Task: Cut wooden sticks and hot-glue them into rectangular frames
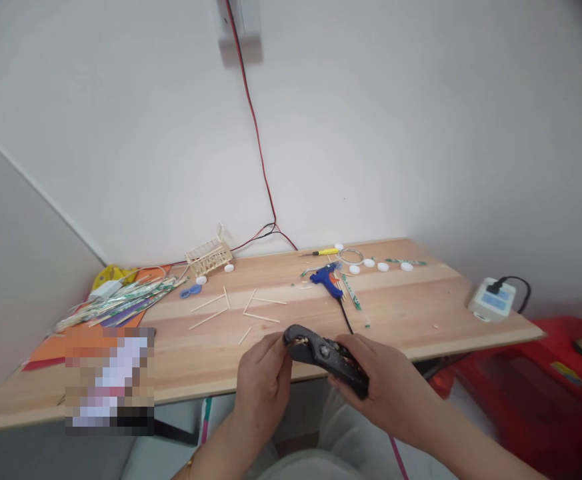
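My right hand (375, 380) is closed round the handles of black hand shears (321, 350), held over the table's front edge. Close against the curved jaws, my left hand (263, 377) is closed in a pinch. What its fingertips hold is hidden, though a small pale bit shows between the jaws. Beyond my hands, thin wooden sticks (263, 316) lie on the table in two open three-sided shapes, with a short loose stick (245, 335) nearby. A small stick-built frame (209, 259) stands near the wall.
On the wooden table (181, 367) lie a blue glue gun (327, 280), a yellow-handled tool (325, 252), several white discs (383, 267), blue discs (191, 291) and wrapped sticks (121, 300). A white power box (492, 300) sits at the right edge. Red plastic stools (521, 380) stand beyond it.
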The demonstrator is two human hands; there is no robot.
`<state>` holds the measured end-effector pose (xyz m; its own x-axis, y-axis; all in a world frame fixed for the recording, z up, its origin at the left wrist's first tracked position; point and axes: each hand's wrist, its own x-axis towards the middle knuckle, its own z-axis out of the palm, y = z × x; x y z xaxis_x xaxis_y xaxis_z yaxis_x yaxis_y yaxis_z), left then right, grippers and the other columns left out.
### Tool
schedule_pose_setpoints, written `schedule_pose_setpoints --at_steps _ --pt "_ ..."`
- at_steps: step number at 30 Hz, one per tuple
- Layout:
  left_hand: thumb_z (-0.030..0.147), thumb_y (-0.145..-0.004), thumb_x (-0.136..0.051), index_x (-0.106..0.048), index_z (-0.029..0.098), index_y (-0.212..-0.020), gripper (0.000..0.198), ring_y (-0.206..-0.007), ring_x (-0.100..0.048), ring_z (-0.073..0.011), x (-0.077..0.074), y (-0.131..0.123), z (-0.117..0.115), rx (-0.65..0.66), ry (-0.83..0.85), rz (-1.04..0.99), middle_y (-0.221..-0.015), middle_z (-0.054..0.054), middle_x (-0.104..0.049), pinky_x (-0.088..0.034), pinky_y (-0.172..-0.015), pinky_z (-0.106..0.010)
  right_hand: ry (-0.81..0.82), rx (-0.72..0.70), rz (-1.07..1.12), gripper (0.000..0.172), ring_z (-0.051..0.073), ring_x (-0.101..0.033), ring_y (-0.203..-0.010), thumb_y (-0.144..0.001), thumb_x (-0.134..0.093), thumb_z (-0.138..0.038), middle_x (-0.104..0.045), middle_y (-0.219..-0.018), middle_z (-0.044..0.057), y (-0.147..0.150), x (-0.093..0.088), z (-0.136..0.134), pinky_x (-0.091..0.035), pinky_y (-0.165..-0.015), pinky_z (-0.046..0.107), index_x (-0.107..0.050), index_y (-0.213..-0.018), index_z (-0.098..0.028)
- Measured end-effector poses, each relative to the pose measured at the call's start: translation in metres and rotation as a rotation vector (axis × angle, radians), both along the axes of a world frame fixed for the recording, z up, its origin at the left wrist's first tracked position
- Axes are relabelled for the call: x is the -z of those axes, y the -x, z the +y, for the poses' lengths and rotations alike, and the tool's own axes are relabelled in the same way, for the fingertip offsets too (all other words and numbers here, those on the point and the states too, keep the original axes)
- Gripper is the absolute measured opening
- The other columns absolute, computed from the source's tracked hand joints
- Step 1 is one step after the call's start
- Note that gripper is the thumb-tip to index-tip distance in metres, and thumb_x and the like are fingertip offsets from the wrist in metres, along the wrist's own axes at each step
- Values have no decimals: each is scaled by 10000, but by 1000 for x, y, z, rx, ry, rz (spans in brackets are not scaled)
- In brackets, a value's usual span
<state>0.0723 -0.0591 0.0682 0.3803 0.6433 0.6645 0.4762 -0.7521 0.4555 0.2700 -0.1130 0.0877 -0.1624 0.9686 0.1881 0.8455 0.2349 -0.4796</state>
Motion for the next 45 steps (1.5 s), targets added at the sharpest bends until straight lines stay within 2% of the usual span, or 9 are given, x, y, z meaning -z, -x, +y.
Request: schedule_pose_setpoints --at_steps 10,16,23,27,34,37,45 --pt "97 -847 -400 -598 181 -966 245 -851 -629 -153 2 0 -1 6 -25 -11 -918 -83 -671 -496 -721 -230 -3 10 -57 199 199 -590 -730 -757 -569 -356 -638 -816 35 -2 1 1 -366 -607 264 -531 -900 -223" --pt "115 -856 -409 -589 177 -958 217 -806 -618 -153 11 -5 3 -32 -6 3 -886 -76 -666 -480 -694 -238 -15 14 -148 286 209 -579 -709 -761 -562 -476 -623 -761 50 -4 9 8 -324 -580 258 -496 -821 -204" --pt "155 -852 -412 -607 166 -816 199 -720 -597 -169 39 -37 27 -73 231 112 -735 -52 -642 -439 -647 -267 165 73 -224 324 217 -600 -681 -819 -463 -501 -652 -750 72 -25 34 24 -308 -546 260 -529 -849 -185" --pt "171 -849 -413 -609 160 -799 204 -685 -581 -174 50 -60 41 -74 311 179 -705 -50 -631 -409 -634 -277 197 97 -281 350 222 -610 -724 -828 -447 -508 -663 -792 94 -43 36 31 -333 -567 260 -561 -856 -178" --pt "197 -870 -393 -595 153 -799 219 -726 -575 -178 47 -82 53 -56 258 173 -745 -63 -632 -400 -662 -278 148 116 -440 423 244 -623 -716 -818 -420 -577 -669 -771 96 -65 26 39 -337 -562 264 -561 -855 -180" --pt "198 -870 -394 -605 151 -861 216 -751 -578 -182 45 -87 55 -37 308 153 -779 -70 -642 -405 -696 -290 154 106 -455 422 236 -622 -707 -838 -389 -559 -670 -767 105 -68 26 42 -338 -565 265 -564 -842 -175" --pt "207 -856 -411 -620 146 -776 232 -742 -571 -191 55 -98 65 -23 424 127 -751 -69 -644 -391 -706 -301 232 118 -464 452 235 -632 -711 -846 -365 -550 -678 -767 125 -77 32 54 -346 -560 263 -592 -861 -160"
